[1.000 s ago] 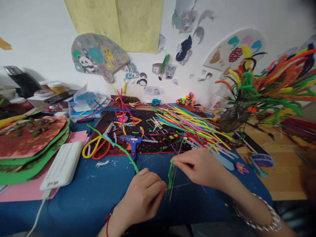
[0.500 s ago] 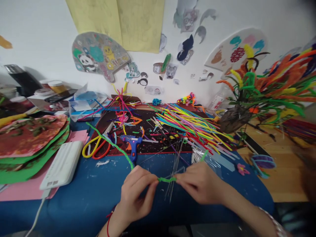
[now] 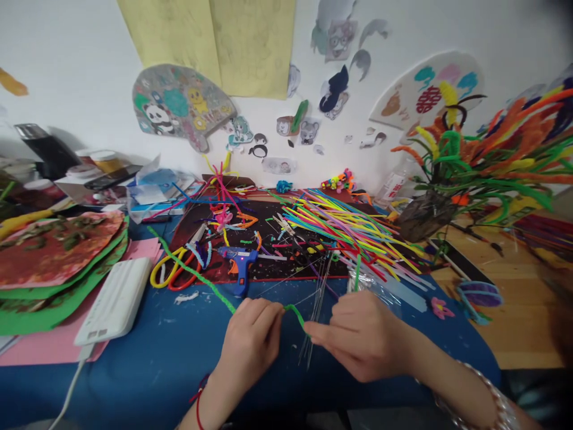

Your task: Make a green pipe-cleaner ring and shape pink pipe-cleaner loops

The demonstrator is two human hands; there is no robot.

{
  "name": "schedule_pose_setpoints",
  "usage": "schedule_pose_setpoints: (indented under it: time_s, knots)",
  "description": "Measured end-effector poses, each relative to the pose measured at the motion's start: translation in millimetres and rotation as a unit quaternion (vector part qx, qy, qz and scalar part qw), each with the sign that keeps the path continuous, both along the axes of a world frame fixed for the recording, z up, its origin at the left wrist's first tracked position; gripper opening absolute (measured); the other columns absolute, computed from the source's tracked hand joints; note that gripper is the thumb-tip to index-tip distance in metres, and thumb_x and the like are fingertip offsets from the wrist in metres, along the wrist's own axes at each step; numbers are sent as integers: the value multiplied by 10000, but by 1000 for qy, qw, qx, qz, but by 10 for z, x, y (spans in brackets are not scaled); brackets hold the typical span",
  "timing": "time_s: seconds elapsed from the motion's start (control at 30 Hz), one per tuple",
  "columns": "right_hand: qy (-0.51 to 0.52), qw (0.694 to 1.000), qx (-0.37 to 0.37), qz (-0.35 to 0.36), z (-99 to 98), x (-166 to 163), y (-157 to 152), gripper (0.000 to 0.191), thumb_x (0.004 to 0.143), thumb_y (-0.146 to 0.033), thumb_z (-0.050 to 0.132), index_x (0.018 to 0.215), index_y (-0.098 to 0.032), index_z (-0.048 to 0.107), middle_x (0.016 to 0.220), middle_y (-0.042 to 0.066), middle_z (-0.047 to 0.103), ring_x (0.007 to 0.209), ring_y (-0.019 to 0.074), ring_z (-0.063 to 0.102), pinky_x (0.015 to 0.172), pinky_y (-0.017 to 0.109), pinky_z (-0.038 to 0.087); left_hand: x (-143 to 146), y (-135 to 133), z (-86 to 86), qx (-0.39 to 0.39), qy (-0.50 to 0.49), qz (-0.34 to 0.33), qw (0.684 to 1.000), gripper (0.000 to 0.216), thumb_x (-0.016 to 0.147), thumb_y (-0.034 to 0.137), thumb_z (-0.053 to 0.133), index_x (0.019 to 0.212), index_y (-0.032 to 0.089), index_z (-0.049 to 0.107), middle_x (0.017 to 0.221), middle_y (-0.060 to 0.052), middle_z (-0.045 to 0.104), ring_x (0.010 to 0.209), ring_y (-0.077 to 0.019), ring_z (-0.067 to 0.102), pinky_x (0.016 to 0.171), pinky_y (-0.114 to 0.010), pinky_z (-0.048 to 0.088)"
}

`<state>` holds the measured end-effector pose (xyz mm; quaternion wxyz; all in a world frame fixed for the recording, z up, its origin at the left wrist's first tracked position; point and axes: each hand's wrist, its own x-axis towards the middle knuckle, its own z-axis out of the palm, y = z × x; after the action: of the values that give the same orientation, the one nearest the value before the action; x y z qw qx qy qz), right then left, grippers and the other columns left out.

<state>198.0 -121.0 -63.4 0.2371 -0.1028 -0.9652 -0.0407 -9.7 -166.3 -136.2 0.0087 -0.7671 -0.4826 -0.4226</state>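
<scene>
A green pipe cleaner (image 3: pixel 197 275) runs between both hands above the blue table (image 3: pixel 179 340). My left hand (image 3: pixel 254 337) is closed, pinching it, and a long twisted-looking length sticks out to the upper left. Between the hands a short stretch bends downward to my right hand (image 3: pixel 369 334), which is also closed on it. Another green end rises above the right fist. Thin wires (image 3: pixel 317 310) lie on the table behind and between the hands. Just beyond my left hand is a blue glue gun (image 3: pixel 242 272).
Scissors (image 3: pixel 176 269) with yellow and orange handles lie left of the glue gun. Many coloured pipe cleaners (image 3: pixel 349 224) are heaped on a dark mat (image 3: pixel 215 272). A white power bank (image 3: pixel 114 301) with a cable sits left. Pipe-cleaner flowers (image 3: pixel 470 155) stand right.
My right hand has tipped and shifted slightly lower at its fingertips, so the stretch between the hands now bends downward. The green end above the right fist stands more upright.
</scene>
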Motion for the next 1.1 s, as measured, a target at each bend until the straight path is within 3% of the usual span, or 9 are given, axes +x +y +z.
schedule_pose_setpoints:
  time_s: [0.1, 0.23, 0.33, 0.43, 0.6, 0.73, 0.9, 1.0, 1.1]
  knots:
    - [-34, 999, 22, 3, -176, 74, -48, 212, 897, -157, 482, 1029, -110, 641, 502, -30, 548, 449, 117, 465, 445, 303, 238, 25, -37, 28, 22, -74, 6, 997, 161, 839, 35, 544, 903, 178, 581, 755, -32, 641, 678, -148, 568, 636, -279, 452]
    - [-39, 996, 79, -23, -360, 151, 130, 184, 903, -143, 485, 973, -103, 650, 473, -37, 517, 435, 119, 445, 458, 310, 229, 35, -110, 99, 20, -111, -33, 993, 199, 831, 12, 539, 930, 180, 581, 755, -30, 636, 675, -139, 560, 621, -266, 451]
    - [-44, 994, 89, -42, -353, 165, 358, 203, 916, -152, 459, 976, -126, 650, 492, -30, 546, 464, 119, 465, 478, 304, 236, 23, -136, 119, 3, -59, -109, 992, 197, 851, 36, 520, 973, 177, 581, 773, -38, 640, 679, -142, 555, 645, -283, 445]
    - [-74, 993, 73, -59, -221, 111, 484, 196, 928, -184, 459, 953, -166, 653, 523, -26, 578, 491, 117, 485, 498, 301, 237, 26, -110, 86, -29, 46, -165, 985, 166, 877, 61, 481, 941, 168, 590, 721, -29, 617, 642, -145, 523, 631, -294, 415]
    - [-141, 980, 120, -72, 76, -52, 270, 171, 892, -144, 494, 941, -136, 658, 548, 1, 575, 511, 154, 497, 502, 328, 217, 38, -9, -15, -70, 130, -87, 985, 210, 898, 85, 426, 821, 172, 600, 673, -26, 573, 612, -163, 487, 588, -300, 378]
    - [-129, 980, 138, -56, 134, -76, -62, 249, 876, -99, 437, 975, -85, 665, 558, 33, 576, 498, 165, 488, 495, 336, 241, 15, 16, -32, -36, 45, -12, 998, 146, 895, 92, 473, 889, 169, 597, 715, -30, 604, 645, -158, 532, 604, -290, 409]
    - [-130, 985, 75, -83, -177, 58, -198, 304, 848, -96, 405, 1015, -66, 657, 605, 54, 615, 518, 174, 519, 507, 335, 271, 16, -68, 50, -2, -116, 11, 993, 156, 853, 29, 526, 886, 173, 579, 759, -27, 632, 687, -136, 573, 643, -265, 454]
    - [-142, 985, 6, -94, -320, 163, -59, 266, 870, -143, 431, 983, -107, 669, 612, 37, 636, 524, 160, 539, 513, 319, 272, 3, -129, 106, -15, -155, -49, 987, 186, 849, 8, 512, 896, 173, 583, 756, -27, 633, 683, -128, 571, 629, -253, 456]
    - [-173, 977, -52, -112, -273, 228, 179, 232, 909, -209, 461, 1005, -189, 671, 617, 7, 660, 519, 130, 551, 507, 284, 251, -39, -161, 141, -33, -136, -139, 980, 195, 846, 13, 509, 941, 163, 590, 766, -37, 638, 692, -134, 561, 642, -267, 451]
